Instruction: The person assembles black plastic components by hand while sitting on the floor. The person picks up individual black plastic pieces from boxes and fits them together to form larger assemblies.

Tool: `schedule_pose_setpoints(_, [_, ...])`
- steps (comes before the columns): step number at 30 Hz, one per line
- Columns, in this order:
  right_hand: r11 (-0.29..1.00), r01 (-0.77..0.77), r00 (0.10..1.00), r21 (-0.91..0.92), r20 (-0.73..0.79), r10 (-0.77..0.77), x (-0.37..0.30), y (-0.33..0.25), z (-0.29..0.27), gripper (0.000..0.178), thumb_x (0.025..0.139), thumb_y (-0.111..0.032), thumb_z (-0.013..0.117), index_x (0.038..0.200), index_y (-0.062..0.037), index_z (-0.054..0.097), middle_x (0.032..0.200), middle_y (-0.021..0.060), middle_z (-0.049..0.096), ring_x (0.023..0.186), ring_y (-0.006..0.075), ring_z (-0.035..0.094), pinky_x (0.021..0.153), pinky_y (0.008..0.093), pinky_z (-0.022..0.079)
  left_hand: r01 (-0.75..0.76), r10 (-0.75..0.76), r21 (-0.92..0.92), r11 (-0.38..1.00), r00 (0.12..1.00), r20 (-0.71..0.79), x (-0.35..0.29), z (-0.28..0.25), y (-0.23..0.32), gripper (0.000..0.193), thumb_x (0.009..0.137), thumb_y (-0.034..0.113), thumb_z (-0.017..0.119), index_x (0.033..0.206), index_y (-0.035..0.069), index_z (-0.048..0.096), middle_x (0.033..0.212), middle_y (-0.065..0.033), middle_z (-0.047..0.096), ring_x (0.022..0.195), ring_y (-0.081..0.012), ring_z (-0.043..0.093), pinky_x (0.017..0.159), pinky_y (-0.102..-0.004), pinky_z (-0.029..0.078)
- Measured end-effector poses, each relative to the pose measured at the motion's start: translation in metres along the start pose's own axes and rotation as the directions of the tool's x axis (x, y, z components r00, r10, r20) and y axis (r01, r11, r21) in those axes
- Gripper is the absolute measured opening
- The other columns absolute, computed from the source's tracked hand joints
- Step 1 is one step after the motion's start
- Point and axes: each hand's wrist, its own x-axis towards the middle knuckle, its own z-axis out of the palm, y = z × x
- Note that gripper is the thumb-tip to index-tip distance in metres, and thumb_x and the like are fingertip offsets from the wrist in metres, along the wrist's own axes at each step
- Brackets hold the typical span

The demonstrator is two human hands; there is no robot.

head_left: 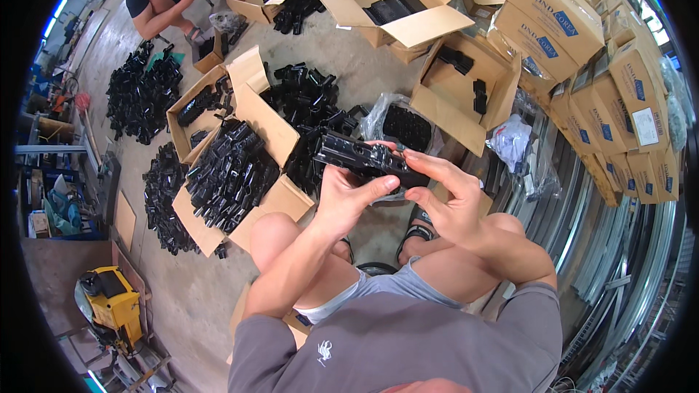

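Above my knees I hold a long black moulded part with slots and small light-coloured spots along it. My left hand wraps its left half from below, thumb along the near side. At the other end, my right hand pinches the part between thumb and fingers. Just beyond it lies a clear plastic bag around small black pieces. A heap of similar black parts is on the floor past my left hand, and an open carton full of them stands to the left.
More black heaps cover the floor at far left. Open cartons stand ahead and to the right, with stacked boxes behind. Metal profiles line the right side. Another person crouches at far left; a yellow machine stands lower left.
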Motion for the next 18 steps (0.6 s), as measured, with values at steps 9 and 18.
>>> schedule_pose_setpoints(9, [0.833, -0.453, 0.832, -0.317, 0.185, 0.523, 0.017, 0.099, -0.006, 0.021, 0.095, -0.018, 0.059, 0.105, -0.0036, 0.071, 0.093, 0.0168, 0.073, 0.088, 0.0289, 0.072, 0.081, 0.0368, 0.054, -0.213, 0.239, 0.132, 0.968, 0.946, -0.221, 0.014, -0.02, 0.037, 0.045, 0.079, -0.001, 0.08, 0.12, -0.003, 0.062, 0.106, -0.0079, 0.068, 0.097, -0.0142, 0.064, 0.089, -0.0289, 0.051])
schedule_pose_setpoints(18, [0.416, -0.411, 0.751, -0.811, -0.043, 0.659, -0.004, 0.281, 0.068, 0.022, 0.091, -0.022, 0.058, 0.095, -0.0044, 0.071, 0.098, 0.0226, 0.07, 0.098, 0.0426, 0.067, 0.085, 0.0522, 0.053, -0.226, 0.246, 0.099, 0.969, 0.925, -0.291, 0.014, -0.037, 0.049, 0.044, 0.079, -0.002, 0.079, 0.12, -0.002, 0.063, 0.105, -0.0063, 0.068, 0.096, -0.0122, 0.064, 0.087, -0.0272, 0.052])
